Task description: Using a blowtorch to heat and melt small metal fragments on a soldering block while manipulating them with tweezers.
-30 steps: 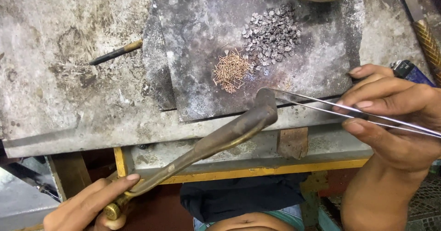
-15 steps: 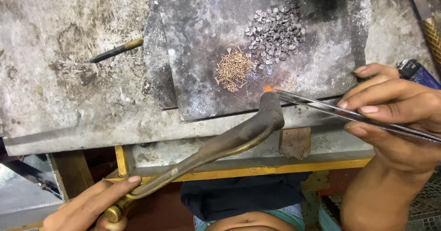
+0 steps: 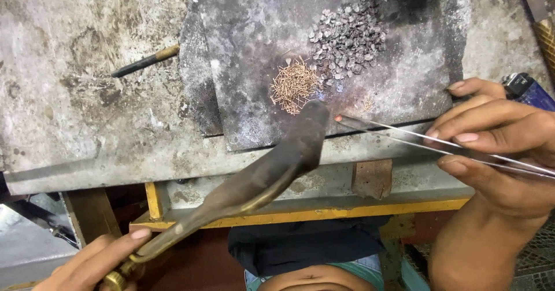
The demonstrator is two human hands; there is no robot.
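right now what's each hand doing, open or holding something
Left hand: closed on the torch handle.
Right hand: pinching long tweezers, tip glowing.

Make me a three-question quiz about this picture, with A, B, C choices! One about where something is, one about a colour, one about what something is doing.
1. Where is the pile of thin wire bits?
A. on the dark slab
B. on the floor
C. in the lighter

2. What colour is the lighter by the right hand?
A. green
B. blue
C. white

3. What is the tweezers' tip doing?
A. lying flat
B. dripping
C. glowing red

Answers: 1 A, the bits lie on the slab beside the grey pile. 2 B, its body shows blue. 3 C, the tip glows by the torch that the left hand holds.
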